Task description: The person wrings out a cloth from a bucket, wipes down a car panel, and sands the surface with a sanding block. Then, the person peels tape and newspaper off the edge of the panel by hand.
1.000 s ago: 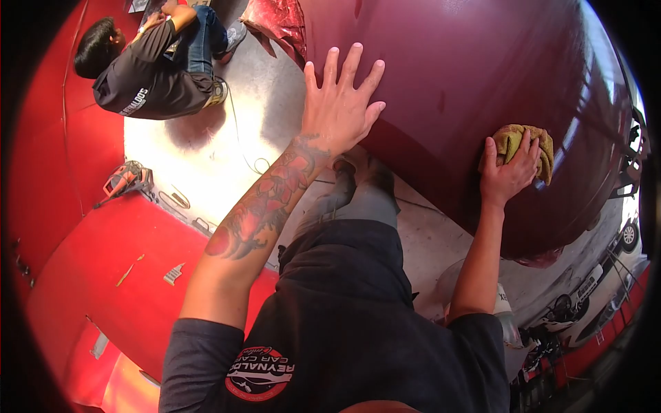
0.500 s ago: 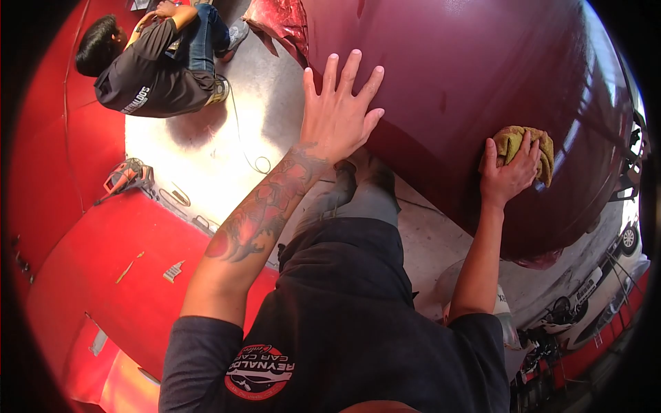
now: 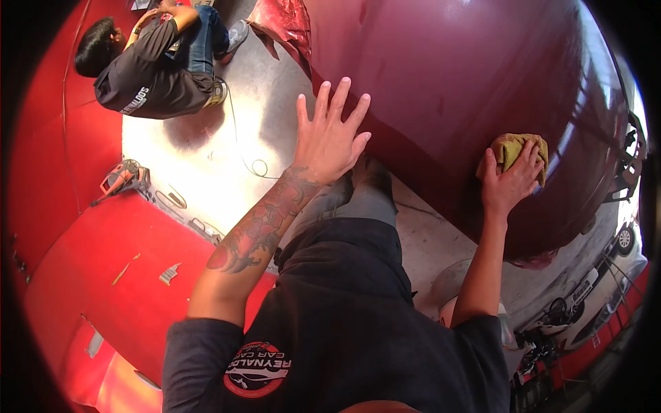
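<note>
A large maroon car body panel [image 3: 441, 89] with a glossy curved surface fills the upper right of the head view. My right hand [image 3: 511, 180] presses a folded yellow-brown cloth [image 3: 527, 146] against it, fingers curved over the cloth. My left hand [image 3: 329, 141] has its fingers spread and holds nothing. It is by the panel's near left edge, the fingertips overlapping that edge; whether they touch it I cannot tell. Crumpled red plastic sheeting [image 3: 284, 27] hangs at the panel's far left corner.
A person in a dark shirt [image 3: 155, 76] crouches at the upper left. An orange-and-black tool [image 3: 122, 179] sits beside a red panel [image 3: 103, 255] on my left. A thin cable [image 3: 236, 131] runs across the floor. A bucket [image 3: 451, 286] stands near my right arm; a white car [image 3: 599, 310] is beyond.
My left hand has drawn back toward my body, away from over the panel. The right hand and cloth have shifted only slightly to the left.
</note>
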`<action>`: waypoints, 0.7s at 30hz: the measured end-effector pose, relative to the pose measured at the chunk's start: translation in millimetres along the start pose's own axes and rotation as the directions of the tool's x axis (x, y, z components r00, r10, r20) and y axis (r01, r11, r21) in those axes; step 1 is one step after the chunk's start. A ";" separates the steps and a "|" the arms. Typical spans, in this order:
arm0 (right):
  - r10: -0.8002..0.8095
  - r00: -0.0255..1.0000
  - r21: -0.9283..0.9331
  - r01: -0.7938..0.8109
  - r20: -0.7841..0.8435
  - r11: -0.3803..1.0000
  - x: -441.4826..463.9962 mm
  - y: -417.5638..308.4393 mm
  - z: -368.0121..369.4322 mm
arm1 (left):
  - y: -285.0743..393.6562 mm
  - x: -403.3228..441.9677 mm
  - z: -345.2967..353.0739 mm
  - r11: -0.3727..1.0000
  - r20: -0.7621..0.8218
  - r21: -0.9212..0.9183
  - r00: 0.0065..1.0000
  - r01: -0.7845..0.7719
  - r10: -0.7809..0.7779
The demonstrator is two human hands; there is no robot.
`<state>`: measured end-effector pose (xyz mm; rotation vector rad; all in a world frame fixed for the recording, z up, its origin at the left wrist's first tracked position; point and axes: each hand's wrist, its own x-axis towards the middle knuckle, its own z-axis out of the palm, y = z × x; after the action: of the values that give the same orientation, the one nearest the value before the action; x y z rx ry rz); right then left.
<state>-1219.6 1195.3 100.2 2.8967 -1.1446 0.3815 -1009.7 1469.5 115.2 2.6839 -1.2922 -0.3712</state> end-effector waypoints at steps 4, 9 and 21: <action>0.257 0.965 -0.046 -0.254 0.054 0.966 5.3 -8.8 2.5 | -15.2 -70.2 0.4 0.990 0.118 -0.063 0.986 0.125 -0.117; 0.005 1.000 0.040 -0.005 -0.001 0.999 41.4 -69.7 21.7 | -37.9 -143.9 9.4 0.938 0.204 -0.068 0.925 0.340 -0.320; -0.858 0.490 0.318 0.798 0.150 0.512 -34.6 -215.8 38.1 | -54.3 -175.9 -6.3 0.837 0.081 -0.139 0.848 0.530 -0.523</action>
<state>-1090.1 1373.5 73.8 3.2824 0.4856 0.0211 -1073.0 1641.2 136.8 2.8607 -0.4690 -0.5598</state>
